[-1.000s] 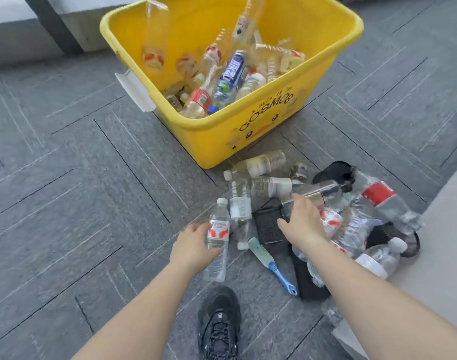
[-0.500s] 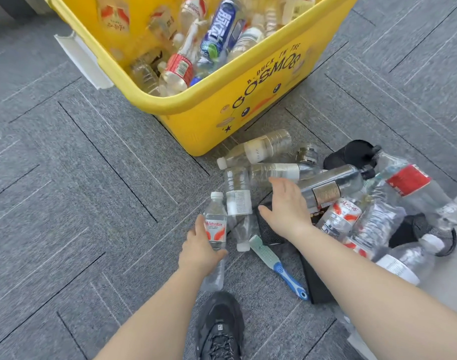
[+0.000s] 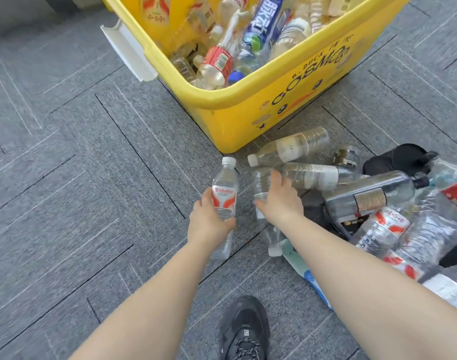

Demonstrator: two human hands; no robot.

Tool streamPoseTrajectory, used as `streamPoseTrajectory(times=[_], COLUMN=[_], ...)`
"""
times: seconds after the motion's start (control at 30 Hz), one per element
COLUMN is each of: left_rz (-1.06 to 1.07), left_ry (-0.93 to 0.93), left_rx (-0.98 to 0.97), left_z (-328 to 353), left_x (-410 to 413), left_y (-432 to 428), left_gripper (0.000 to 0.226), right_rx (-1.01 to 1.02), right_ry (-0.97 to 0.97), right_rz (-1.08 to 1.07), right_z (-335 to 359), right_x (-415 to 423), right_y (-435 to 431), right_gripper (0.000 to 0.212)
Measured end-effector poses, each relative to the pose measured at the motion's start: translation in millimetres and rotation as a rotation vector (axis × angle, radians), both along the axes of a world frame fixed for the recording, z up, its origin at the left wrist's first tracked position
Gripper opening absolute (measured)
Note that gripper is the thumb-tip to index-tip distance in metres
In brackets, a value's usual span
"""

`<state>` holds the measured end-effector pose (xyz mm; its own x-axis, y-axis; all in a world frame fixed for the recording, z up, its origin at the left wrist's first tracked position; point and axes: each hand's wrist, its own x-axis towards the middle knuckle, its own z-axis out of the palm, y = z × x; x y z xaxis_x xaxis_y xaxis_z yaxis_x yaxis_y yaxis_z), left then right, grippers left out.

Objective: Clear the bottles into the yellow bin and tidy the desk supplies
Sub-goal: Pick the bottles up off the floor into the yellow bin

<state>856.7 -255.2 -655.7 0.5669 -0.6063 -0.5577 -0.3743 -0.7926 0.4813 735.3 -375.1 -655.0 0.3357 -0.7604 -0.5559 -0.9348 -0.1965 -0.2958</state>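
A yellow bin (image 3: 250, 105) holding several empty bottles stands on the grey carpet ahead. My left hand (image 3: 209, 220) grips a small clear water bottle (image 3: 224, 188) with a red and white label, cap pointing toward the bin. My right hand (image 3: 280, 201) lies over a clear bottle (image 3: 261, 188) on the floor, fingers curling round its body. To the right, a heap of loose bottles: two pale ones (image 3: 292, 148) by the bin's corner, a dark bottle (image 3: 370, 196), and red-labelled ones (image 3: 383, 228).
A green and blue brush (image 3: 304, 271) lies under my right forearm. Black items (image 3: 399, 158) sit among the bottles at right. My black shoe (image 3: 244, 331) is at the bottom centre. A white handle (image 3: 128, 51) sticks out from the bin's left side. Bare carpet spreads to the left.
The view has come closer to the bin. My left hand has carried the small bottle forward toward the bin. My right hand has shifted left from the dark bottle onto the clear one.
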Motion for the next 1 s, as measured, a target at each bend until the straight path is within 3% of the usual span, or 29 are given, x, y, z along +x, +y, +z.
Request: streamPoseTrajectory(times=[0.2, 0.37, 0.47, 0.63, 0.77, 0.83, 0.93, 1.0], left_rz=[0.016, -0.028, -0.066, -0.027, 0.044, -0.014, -0.179, -0.266], left_ry=[-0.019, -0.079, -0.148, -0.326, -0.279, -0.32, -0.478, -0.487], left_rx=[-0.032, -0.057, -0.199, -0.622, -0.843, -0.789, -0.435, -0.222], left_z=[-3.4, 30.8, 83.9, 210.9, 323.7, 361.8, 375.4, 357.2], left_x=[7.1, 3.7, -0.4, 14.7, 34.4, 47.6, 64.2, 63.3], left_y=[0.3, 32.5, 48.5, 19.3, -51.1, -99.2, -146.7, -148.5], left_gripper=[0.088, 0.082, 0.082, 0.079, 0.07, 0.069, 0.076, 0.079], right_rx=[0.034, -0.012, -0.125, -0.385, -0.529, -0.509, -0.253, -0.094], right_ry=[-0.075, -0.397, -0.673, -1.024, -1.273, -1.247, -0.872, -0.764], right_rz=[-0.083, -0.409, -0.543, -0.578, -0.569, -0.567, -0.587, -0.566], right_z=[-3.7, 36.8, 94.8, 234.1, 331.3, 360.5, 365.3, 346.7], right_x=[1.5, -14.0, -23.8, -22.4, -0.1, 16.5, 24.7, 14.3], right_y=[7.8, 13.5, 3.6, -36.0, -80.5, -110.8, -133.2, -125.2], right_gripper=[0.087, 0.094, 0.095, 0.089, 0.09, 0.091, 0.091, 0.083])
